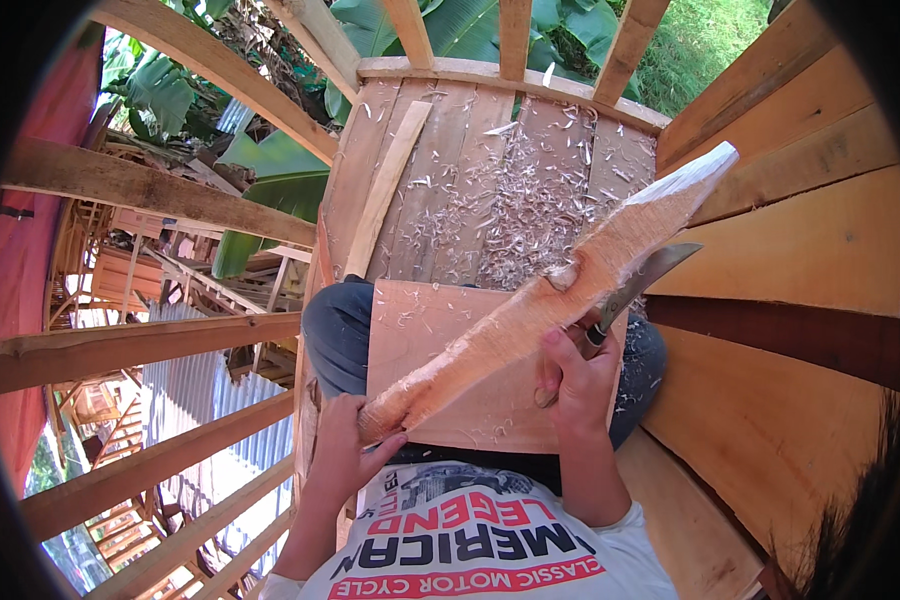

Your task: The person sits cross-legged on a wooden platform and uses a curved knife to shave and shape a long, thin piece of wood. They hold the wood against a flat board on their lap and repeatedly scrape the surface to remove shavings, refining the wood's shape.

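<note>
A long, rough-hewn piece of wood [510,322] slants from lower left to upper right above my lap, its far end pale and freshly cut to a taper. My left hand [355,440] is wrapped round its near end. In my right hand [582,385] is a knife [638,288] with a broad curved blade and a dark handle collar. The blade lies along the right side of the wood, pointing up and right; whether it touches the wood I cannot tell. Under the wood, a flat square board [460,400] rests across my legs.
Curled shavings [530,220] litter the plank floor [450,150] ahead. A loose wooden strip [390,190] lies at the left of the floor. Slatted rails [150,345] stand on my left, wide planks [790,260] on my right. Green leaves [460,30] show beyond the far rail.
</note>
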Demonstrator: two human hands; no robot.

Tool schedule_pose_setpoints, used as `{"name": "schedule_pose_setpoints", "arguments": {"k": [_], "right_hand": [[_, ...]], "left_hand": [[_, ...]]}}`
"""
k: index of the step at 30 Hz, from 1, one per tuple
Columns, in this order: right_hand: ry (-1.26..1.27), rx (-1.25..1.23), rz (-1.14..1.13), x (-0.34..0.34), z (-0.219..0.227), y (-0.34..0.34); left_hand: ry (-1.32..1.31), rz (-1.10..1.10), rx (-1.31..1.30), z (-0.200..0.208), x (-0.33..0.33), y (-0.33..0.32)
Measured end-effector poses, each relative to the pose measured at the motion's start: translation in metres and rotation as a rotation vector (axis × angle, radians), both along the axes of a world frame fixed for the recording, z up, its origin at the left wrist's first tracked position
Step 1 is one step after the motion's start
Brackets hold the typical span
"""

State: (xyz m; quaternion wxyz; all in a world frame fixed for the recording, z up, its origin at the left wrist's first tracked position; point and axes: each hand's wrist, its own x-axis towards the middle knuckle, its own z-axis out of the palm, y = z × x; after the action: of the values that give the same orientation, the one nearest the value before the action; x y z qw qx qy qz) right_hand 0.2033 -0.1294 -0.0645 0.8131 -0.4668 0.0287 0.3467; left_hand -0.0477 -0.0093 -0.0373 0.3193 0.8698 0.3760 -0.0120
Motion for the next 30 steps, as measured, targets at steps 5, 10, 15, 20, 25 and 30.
{"name": "schedule_pose_setpoints", "arguments": {"k": [5, 10, 15, 20, 25, 30], "right_hand": [[-0.011, 0.016, -0.01, -0.004, -0.002, -0.003], [0.008, 0.032, 0.019, -0.011, -0.002, -0.004], [0.01, 0.052, 0.04, -0.013, 0.001, -0.015], [0.092, 0.12, 0.067, -0.017, -0.002, -0.02], [0.119, 0.146, 0.083, -0.023, -0.001, -0.019], [0.148, 0.161, 0.159, -0.017, -0.006, -0.02]], "left_hand": [[-0.04, -0.097, -0.022, 0.015, 0.021, 0.013], [-0.178, -0.125, -0.187, 0.022, 0.065, 0.021], [-0.215, -0.204, -0.934, -0.007, 0.091, 0.037], [-0.215, -0.321, -1.428, -0.033, 0.097, 0.035], [-0.159, -0.481, -1.574, -0.056, 0.103, 0.026], [-0.174, -0.424, -1.687, -0.052, 0.104, 0.012]]}}
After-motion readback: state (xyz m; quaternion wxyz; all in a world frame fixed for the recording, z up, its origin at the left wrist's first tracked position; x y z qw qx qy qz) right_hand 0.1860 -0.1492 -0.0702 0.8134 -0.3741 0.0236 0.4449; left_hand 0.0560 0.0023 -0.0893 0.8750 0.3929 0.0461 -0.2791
